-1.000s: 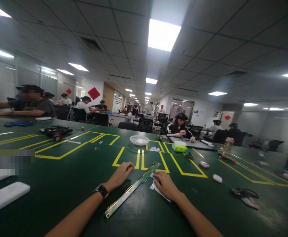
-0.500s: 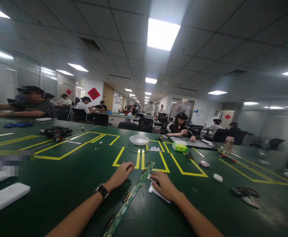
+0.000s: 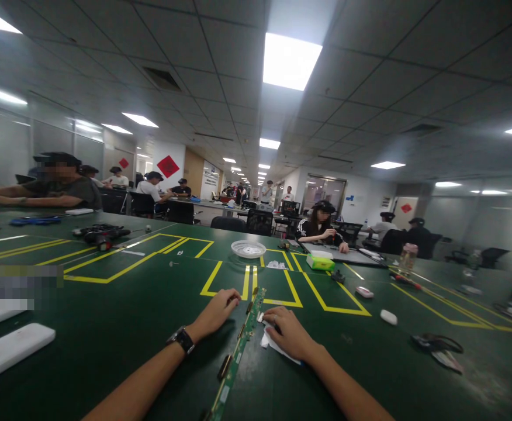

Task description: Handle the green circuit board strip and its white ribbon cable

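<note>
A long, narrow green circuit board (image 3: 235, 363) with dark connectors along its left edge lies on the green table, running from the near edge toward the yellow tape. My left hand (image 3: 218, 311), with a watch on its wrist, rests left of the board's far end. Its fingers are loosely curled with a gap between them, and I see nothing in them. On the board's other side, my right hand (image 3: 291, 333) has bent fingers on a white tissue (image 3: 265, 340), and a bit of it shows at the fingertips beside the board. Part of the tissue is hidden under the hand.
Beyond the hands stands a white round basket (image 3: 248, 249). A green tissue pack (image 3: 320, 261) and white earbud-type cases (image 3: 388, 317) lie to the right. On the left are a power drill (image 3: 102, 235) and a white bar (image 3: 14, 351). A co-worker (image 3: 321, 225) sits opposite.
The circuit board has turned: its far end has swung left and its near end right. My right hand and the tissue have shifted slightly left. My left hand has barely moved.
</note>
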`<state>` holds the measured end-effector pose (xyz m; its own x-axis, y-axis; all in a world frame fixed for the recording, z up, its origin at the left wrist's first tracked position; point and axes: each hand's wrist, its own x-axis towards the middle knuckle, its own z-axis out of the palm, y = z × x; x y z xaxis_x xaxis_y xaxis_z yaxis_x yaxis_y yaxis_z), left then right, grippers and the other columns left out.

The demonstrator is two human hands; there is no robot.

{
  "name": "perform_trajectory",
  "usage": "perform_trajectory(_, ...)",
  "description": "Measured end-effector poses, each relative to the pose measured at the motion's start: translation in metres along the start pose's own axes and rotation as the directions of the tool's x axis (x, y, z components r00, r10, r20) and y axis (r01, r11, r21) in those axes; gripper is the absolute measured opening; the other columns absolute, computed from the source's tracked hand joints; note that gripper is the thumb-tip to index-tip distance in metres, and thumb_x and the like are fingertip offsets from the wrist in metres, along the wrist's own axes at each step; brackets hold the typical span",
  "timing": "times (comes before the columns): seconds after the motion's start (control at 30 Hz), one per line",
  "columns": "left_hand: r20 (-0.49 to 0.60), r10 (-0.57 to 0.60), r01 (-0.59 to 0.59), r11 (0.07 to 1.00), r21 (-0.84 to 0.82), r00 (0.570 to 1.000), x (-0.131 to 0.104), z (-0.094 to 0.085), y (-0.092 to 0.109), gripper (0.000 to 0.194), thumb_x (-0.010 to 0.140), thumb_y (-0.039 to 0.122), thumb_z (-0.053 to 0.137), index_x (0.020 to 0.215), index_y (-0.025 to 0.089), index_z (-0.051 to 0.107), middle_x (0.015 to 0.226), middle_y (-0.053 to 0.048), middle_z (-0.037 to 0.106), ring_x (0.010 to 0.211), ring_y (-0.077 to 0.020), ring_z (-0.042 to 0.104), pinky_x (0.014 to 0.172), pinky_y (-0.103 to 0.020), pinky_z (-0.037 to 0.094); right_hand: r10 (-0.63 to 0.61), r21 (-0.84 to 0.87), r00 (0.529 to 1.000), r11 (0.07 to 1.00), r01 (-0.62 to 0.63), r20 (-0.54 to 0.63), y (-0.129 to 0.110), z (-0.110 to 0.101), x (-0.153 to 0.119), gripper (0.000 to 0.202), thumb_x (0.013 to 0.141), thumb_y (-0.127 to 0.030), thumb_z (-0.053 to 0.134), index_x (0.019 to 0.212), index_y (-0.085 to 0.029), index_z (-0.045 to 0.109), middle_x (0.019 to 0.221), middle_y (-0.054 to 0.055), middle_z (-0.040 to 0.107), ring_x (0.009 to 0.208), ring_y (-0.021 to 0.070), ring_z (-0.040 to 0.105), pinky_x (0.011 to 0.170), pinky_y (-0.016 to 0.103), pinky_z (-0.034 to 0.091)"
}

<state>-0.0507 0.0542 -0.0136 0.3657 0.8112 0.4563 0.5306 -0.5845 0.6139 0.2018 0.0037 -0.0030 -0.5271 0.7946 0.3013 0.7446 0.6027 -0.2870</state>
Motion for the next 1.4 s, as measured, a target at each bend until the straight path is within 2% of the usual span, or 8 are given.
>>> perform_trajectory(0.13,0.005,0.011,-0.011,1.0,0.013,1.0,-0.001,0.004,0.001,0.025,0.091,0.031,0.04,0.094,0.019,0.061,0.096,-0.006,0.064,0.092,-0.0208,0.054,0.083,-0.032,0.039,0.017,-0.001,0.999,1.0,-0.017,-0.031,0.005,0.002,-0.001,0.031,0.087,-0.024,0.05,0.115,-0.024,0.063,0.118,0.006,0.061,0.112,0.0237,0.05,0.095,0.035,0.036)
perform_trajectory(0.37,0.042,0.061,-0.064,0.995,0.076,0.997,-0.004,0.01,0.006,0.026,0.093,0.032,0.039,0.094,0.018,0.06,0.096,-0.006,0.063,0.093,-0.0197,0.053,0.089,-0.032,0.037,-0.173,0.079,0.984,0.982,0.169,0.052,-0.028,0.003,-0.003,0.032,0.087,-0.025,0.052,0.118,-0.026,0.061,0.122,0.005,0.06,0.115,0.0217,0.049,0.099,0.033,0.033)
perform_trajectory(0.6,0.136,0.053,-0.098,0.932,0.35,0.989,-0.013,0.017,0.016,0.034,0.09,0.039,0.046,0.115,0.02,0.057,0.109,-0.01,0.058,0.106,-0.0257,0.048,0.092,-0.037,0.037,0.019,-0.011,1.0,1.0,-0.02,-0.014,0.004,0.003,0.0,0.031,0.088,-0.024,0.05,0.115,-0.023,0.063,0.118,0.007,0.061,0.113,0.0239,0.05,0.095,0.035,0.036)
perform_trajectory(0.77,0.162,-0.001,-0.066,0.91,0.409,0.987,-0.021,0.025,0.028,0.041,0.083,0.036,0.055,0.123,0.024,0.054,0.109,-0.011,0.054,0.105,-0.029,0.049,0.087,-0.038,0.04,-0.037,0.023,0.999,0.999,0.037,0.001,-0.004,0.003,-0.002,0.032,0.087,-0.024,0.051,0.116,-0.023,0.062,0.118,0.006,0.061,0.112,0.0233,0.05,0.097,0.035,0.035)
perform_trajectory(0.97,0.161,-0.015,-0.004,0.993,0.117,0.987,-0.022,0.029,0.03,0.056,0.077,0.015,0.054,0.131,0.026,0.044,0.114,-0.008,0.05,0.097,-0.0221,0.055,0.086,-0.031,0.04,-0.033,0.044,0.999,0.998,0.033,-0.015,-0.016,0.007,-0.002,0.036,0.083,-0.026,0.056,0.119,-0.023,0.057,0.123,0.007,0.058,0.115,0.0237,0.048,0.098,0.035,0.034)
perform_trajectory(1.1,0.109,-0.086,0.101,0.984,-0.146,0.99,-0.012,0.03,0.021,0.062,0.074,0.012,0.051,0.135,0.017,0.038,0.088,-0.003,0.057,0.08,-0.019,0.055,0.076,-0.028,0.04,0.042,-0.018,0.999,0.999,-0.042,-0.035,-0.01,0.009,-0.003,0.046,0.083,-0.032,0.057,0.126,-0.018,0.053,0.127,0.012,0.053,0.117,0.0273,0.046,0.099,0.038,0.033)
perform_trajectory(1.23,0.113,-0.254,0.277,0.854,-0.44,0.961,-0.002,0.031,0.016,0.056,0.078,0.024,0.054,0.131,0.009,0.04,0.079,-0.002,0.058,0.073,-0.0175,0.055,0.069,-0.027,0.041,0.048,-0.006,0.998,0.999,-0.049,-0.029,-0.009,0.008,-0.003,0.03,0.08,-0.031,0.059,0.108,-0.018,0.062,0.115,0.01,0.058,0.108,0.0255,0.049,0.093,0.035,0.036)
perform_trajectory(1.4,0.099,-0.249,0.248,0.694,-0.676,0.964,-0.002,0.028,0.022,0.035,0.08,0.043,0.056,0.098,0.013,0.058,0.084,-0.003,0.062,0.077,-0.0168,0.057,0.07,-0.025,0.044,0.15,0.167,0.987,0.976,-0.138,-0.062,-0.006,0.011,0.0,0.024,0.067,-0.021,0.066,0.09,-0.017,0.06,0.09,0.004,0.06,0.085,0.0186,0.053,0.075,0.027,0.039)
